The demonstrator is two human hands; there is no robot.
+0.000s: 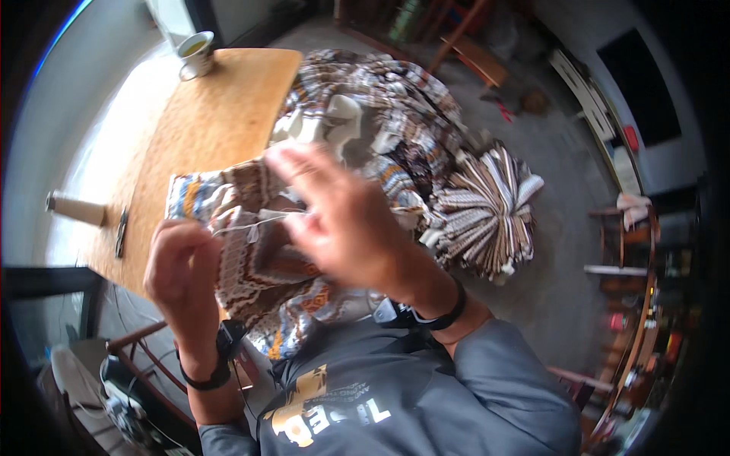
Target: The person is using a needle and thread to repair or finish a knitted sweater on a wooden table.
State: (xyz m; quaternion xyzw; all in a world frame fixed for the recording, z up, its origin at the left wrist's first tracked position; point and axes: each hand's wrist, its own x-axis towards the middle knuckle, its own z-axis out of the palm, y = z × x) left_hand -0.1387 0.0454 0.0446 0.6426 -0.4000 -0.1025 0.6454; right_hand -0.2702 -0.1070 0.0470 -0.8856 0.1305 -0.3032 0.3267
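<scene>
Patterned knit fabric (247,285) in brown, white, blue and orange lies bunched across my lap and over the table's edge. My left hand (181,262) is curled closed at the fabric's left side; what its fingers hold, if anything, is hidden. Over the middle of the cloth, my right hand (338,213) is blurred by motion, its index finger pointing toward the table. A thin white thread (262,222) stretches above the fabric from beside my left hand to the fingers of my right, which appear closed on it. No needle can be made out.
On the wooden table (228,99) are a patterned mug (196,55), a cone of thread (76,209) and small dark snips (121,232). A large heap of knit fabric (403,99) lies beyond. A tied bundle of folded knit pieces (490,213) sits on the floor, right.
</scene>
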